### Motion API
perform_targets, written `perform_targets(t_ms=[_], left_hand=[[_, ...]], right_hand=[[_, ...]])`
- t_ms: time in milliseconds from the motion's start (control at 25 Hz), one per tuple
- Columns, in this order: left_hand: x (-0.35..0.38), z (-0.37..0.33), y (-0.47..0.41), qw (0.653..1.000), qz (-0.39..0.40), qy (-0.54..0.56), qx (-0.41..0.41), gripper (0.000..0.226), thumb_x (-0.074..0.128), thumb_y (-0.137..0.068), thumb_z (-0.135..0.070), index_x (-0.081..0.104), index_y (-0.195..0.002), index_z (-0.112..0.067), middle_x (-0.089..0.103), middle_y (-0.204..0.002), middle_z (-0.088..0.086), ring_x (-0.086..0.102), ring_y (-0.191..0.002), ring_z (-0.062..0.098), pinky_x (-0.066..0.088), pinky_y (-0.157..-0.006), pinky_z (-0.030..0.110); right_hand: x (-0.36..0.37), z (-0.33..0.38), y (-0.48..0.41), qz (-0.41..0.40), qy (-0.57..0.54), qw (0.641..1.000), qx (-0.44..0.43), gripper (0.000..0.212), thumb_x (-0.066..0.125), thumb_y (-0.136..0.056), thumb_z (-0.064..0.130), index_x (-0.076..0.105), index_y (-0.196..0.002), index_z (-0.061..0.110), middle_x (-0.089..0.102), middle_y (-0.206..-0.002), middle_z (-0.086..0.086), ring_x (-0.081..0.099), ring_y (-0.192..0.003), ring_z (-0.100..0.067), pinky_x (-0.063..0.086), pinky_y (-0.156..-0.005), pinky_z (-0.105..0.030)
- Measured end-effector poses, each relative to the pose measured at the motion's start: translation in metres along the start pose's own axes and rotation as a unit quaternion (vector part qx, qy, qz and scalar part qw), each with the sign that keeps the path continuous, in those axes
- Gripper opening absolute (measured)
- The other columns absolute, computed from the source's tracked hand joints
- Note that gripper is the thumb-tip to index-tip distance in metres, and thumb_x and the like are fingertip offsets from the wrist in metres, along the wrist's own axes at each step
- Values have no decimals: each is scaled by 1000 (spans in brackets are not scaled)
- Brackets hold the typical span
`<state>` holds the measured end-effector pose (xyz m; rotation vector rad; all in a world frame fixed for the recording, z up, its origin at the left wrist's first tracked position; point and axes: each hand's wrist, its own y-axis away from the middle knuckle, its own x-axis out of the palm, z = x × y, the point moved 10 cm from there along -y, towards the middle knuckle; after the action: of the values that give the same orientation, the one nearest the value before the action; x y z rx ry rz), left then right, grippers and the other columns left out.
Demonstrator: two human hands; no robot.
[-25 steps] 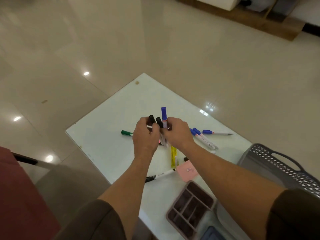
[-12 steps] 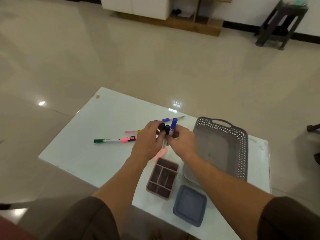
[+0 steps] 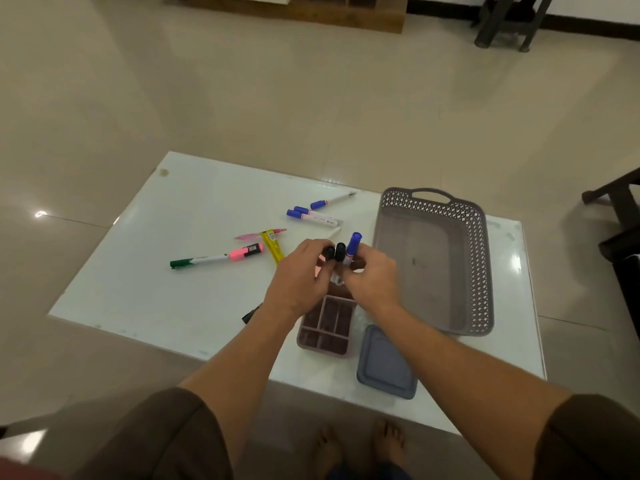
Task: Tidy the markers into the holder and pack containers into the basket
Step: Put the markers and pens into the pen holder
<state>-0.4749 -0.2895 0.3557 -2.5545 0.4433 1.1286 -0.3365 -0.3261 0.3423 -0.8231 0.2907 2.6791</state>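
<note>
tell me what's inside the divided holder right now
The compartments of the holder that show look empty. Its far end is hidden behind the left hand and right hand, which grip a bunch of markers upright, so what lies there cannot be seen.

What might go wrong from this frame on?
The left hand and right hand bunch three markers upright over the holder; one may slip and miss its compartments. The container lies near the table's front edge beside the right forearm; a pull back might knock it off.
</note>
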Motion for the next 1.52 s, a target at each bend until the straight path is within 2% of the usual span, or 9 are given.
perform_targets(t_ms=[120,280,480,720,920,1080,1200,1400,1520], left_hand=[[-9,-11,4,999,-18,-8,33,29,63,-94,-20,60,-123,-15,65,-108,0,63,-85,15,52,-70,26],[-9,-16,6,999,-20,-18,34,31,63,-95,-23,60,-124,-15,65,-108,0,64,-85,16,55,-72,27],[6,-8,11,1000,11,-21,10,34,62,-95,-22,58,-129,-16,65,-115,1,65,-91,17,54,-79,25],[23,4,15,999,35,-29,-6,31,60,-97,-22,57,-127,-20,64,-117,-1,64,-97,17,55,-84,31],[34,14,20,998,54,-24,-16,28,59,-97,-21,57,-124,-22,64,-117,-3,62,-99,16,54,-88,31],[17,10,21,999,28,-32,14,28,59,-96,-18,59,-124,-17,64,-114,0,63,-92,18,57,-78,34],[13,12,17,998,43,-37,-1,31,59,-97,-19,58,-129,-19,64,-118,-1,65,-96,18,55,-83,30],[42,24,13,994,94,-37,-46,31,57,-98,-23,55,-128,-25,64,-119,-4,63,-98,15,51,-85,26],[53,33,14,991,101,-63,-59,32,58,-97,-28,55,-129,-26,65,-121,-4,60,-105,16,48,-88,27]], right_hand=[[-6,9,5,0,-1,1000,-22,20,77,-87,21,75,-107,20,68,-84,10,66,-79,-8,44,-66,-12],[-10,10,8,9,3,1000,-22,23,77,-88,20,74,-111,18,67,-87,9,63,-78,-4,40,-62,-2],[-3,-6,9,24,17,1000,-6,26,77,-88,22,74,-113,18,73,-94,3,68,-87,-13,47,-73,-18],[10,-26,9,40,22,999,17,23,75,-88,22,73,-111,20,71,-93,2,66,-85,-16,45,-67,-17],[18,-40,14,32,22,999,35,26,78,-88,24,73,-112,15,72,-95,0,65,-84,-18,53,-82,-28],[21,-25,15,25,4,1000,16,23,77,-88,19,73,-110,14,68,-90,3,66,-79,-15,50,-75,-23],[21,-22,8,44,6,999,23,20,76,-88,19,73,-108,16,69,-91,2,70,-82,-21,52,-77,-27],[19,-42,2,46,59,997,35,18,78,-86,23,73,-103,20,66,-85,4,62,-79,-17,42,-66,-22],[17,-57,0,35,82,995,35,18,80,-83,24,73,-97,17,67,-83,2,61,-76,-18,49,-69,-26]])
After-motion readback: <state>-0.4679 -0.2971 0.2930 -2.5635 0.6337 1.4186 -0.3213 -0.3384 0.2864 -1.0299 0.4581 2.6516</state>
